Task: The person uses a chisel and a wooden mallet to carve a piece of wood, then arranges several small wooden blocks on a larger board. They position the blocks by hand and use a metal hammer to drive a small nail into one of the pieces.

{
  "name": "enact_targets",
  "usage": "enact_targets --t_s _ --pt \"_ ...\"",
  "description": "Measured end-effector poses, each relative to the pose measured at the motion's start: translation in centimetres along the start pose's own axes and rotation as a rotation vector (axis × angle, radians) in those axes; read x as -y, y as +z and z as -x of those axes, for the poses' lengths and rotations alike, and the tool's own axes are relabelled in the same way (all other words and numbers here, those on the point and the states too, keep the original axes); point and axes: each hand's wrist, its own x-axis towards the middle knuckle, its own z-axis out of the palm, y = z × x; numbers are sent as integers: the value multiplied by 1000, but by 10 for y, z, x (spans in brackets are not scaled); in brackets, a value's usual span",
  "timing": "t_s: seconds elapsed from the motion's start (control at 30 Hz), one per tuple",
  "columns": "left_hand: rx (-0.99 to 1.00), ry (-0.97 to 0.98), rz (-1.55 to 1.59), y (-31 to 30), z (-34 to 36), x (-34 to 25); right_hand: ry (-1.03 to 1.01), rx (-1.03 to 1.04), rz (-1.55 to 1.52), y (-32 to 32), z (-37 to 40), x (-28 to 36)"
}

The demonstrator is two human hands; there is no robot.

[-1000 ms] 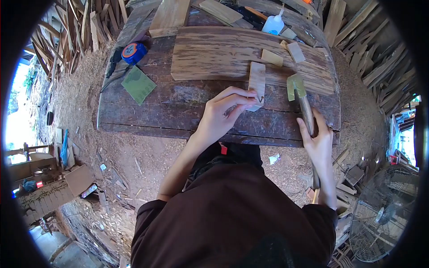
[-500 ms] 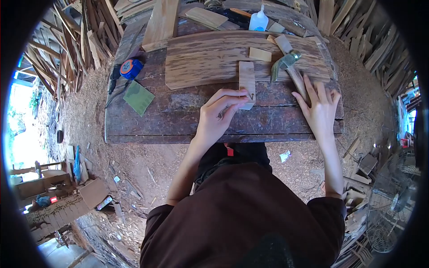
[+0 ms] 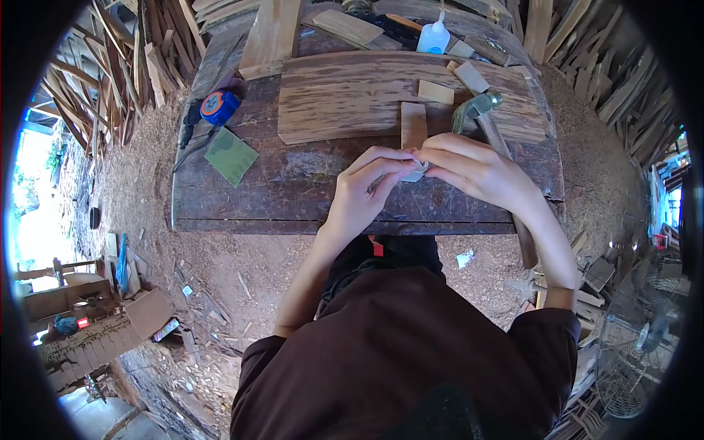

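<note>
My left hand (image 3: pixel 361 192) is closed in a pinch over the near end of a small wooden block (image 3: pixel 413 125). My right hand (image 3: pixel 488 174) meets it there, its fingertips pressed together against those of the left. Whatever small thing lies between the fingers is too hidden to name. The block lies on the wooden table (image 3: pixel 293 202), its far end touching or close to a wide board (image 3: pixel 337 99). A hammer (image 3: pixel 493 130) rests with its head on that board; its handle passes under my right hand and sticks out past the table's front edge.
Left on the table are a blue tape measure (image 3: pixel 218 108) and a green sandpaper piece (image 3: pixel 231 156). A white glue bottle (image 3: pixel 433 38) stands at the back. Small wood pieces, including a pale one (image 3: pixel 436 92), lie on the board. Wood scraps surround the table.
My right hand has left the hammer handle and moved left to join my left hand at the block's near end. The left hand keeps its pinch, shifted slightly right.
</note>
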Motion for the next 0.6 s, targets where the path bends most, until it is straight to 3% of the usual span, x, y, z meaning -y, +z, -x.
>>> enact_targets --t_s 0.6 --pt "1 24 2 0 -3 2 -63 -66 -60 7 2 -11"
